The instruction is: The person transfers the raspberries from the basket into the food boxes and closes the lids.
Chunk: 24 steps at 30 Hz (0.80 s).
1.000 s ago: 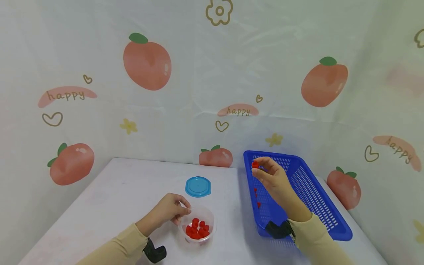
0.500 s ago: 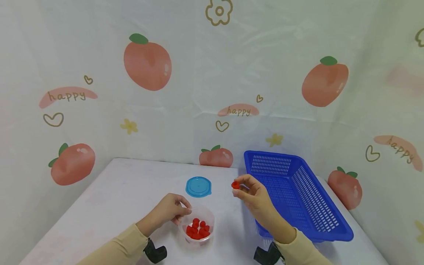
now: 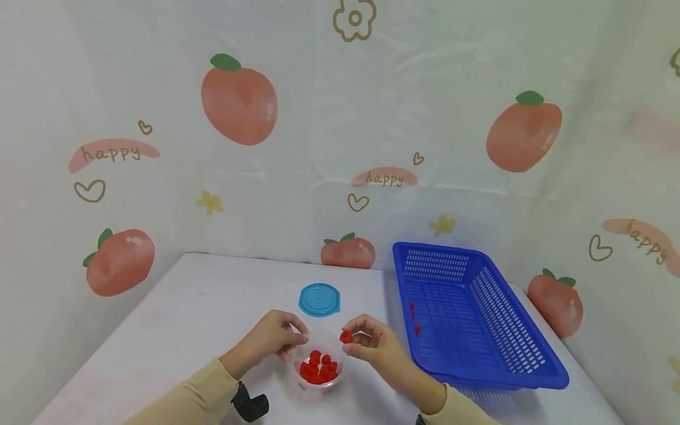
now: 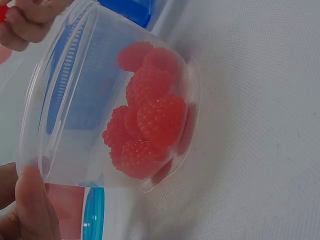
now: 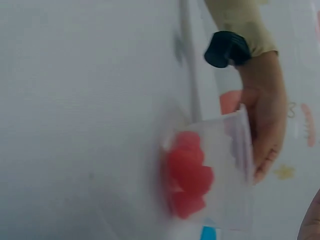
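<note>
A clear plastic tub (image 3: 317, 386) stands on the table with several red raspberries (image 4: 160, 120) in its bottom. My left hand (image 3: 271, 336) pinches the tub's rim on its left side, thumb and fingers at the edge. Between the thumb and fingertips of my right hand (image 3: 374, 347) is a single raspberry (image 3: 346, 337), held just above the tub's right rim. In the right wrist view the tub (image 5: 225, 165) is blurred, and only a sliver of the right hand shows at the edge.
A blue plastic basket (image 3: 404, 295) sits on the right of the white table (image 3: 212, 295), with a few small red pieces (image 3: 417, 329) showing at its left wall. Behind the tub lies a round blue lid (image 3: 319, 299). A printed cloth (image 3: 297, 147) hangs behind.
My right hand has carried the raspberry from over the basket leftward and down to the tub's rim. My left hand stays on the tub.
</note>
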{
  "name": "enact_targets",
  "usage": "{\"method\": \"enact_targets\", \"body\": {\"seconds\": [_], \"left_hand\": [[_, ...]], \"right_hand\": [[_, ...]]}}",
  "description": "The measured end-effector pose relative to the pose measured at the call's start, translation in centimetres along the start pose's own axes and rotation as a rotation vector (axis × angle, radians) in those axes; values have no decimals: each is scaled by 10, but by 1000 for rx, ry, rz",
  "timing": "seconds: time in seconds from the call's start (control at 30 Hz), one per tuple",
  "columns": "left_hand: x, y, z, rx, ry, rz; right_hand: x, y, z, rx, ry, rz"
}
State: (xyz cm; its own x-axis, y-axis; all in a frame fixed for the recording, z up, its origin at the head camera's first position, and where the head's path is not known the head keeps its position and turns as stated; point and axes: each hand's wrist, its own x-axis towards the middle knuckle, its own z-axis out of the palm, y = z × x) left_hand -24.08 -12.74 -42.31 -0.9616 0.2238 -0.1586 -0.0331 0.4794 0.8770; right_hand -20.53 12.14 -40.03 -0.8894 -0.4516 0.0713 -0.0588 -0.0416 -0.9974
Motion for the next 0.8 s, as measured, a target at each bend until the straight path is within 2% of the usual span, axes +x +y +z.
{"method": "enact_targets", "body": {"seconds": [0.1, 0.37, 0.8], "left_hand": [[0, 1, 0, 6, 0, -5], [-1, 3, 0, 12, 8, -17], [-1, 3, 0, 13, 9, -12]], "right_hand": [[1, 8, 4, -17, 6, 48], [6, 24, 6, -23, 28, 104], [10, 29, 7, -63, 20, 118]]}}
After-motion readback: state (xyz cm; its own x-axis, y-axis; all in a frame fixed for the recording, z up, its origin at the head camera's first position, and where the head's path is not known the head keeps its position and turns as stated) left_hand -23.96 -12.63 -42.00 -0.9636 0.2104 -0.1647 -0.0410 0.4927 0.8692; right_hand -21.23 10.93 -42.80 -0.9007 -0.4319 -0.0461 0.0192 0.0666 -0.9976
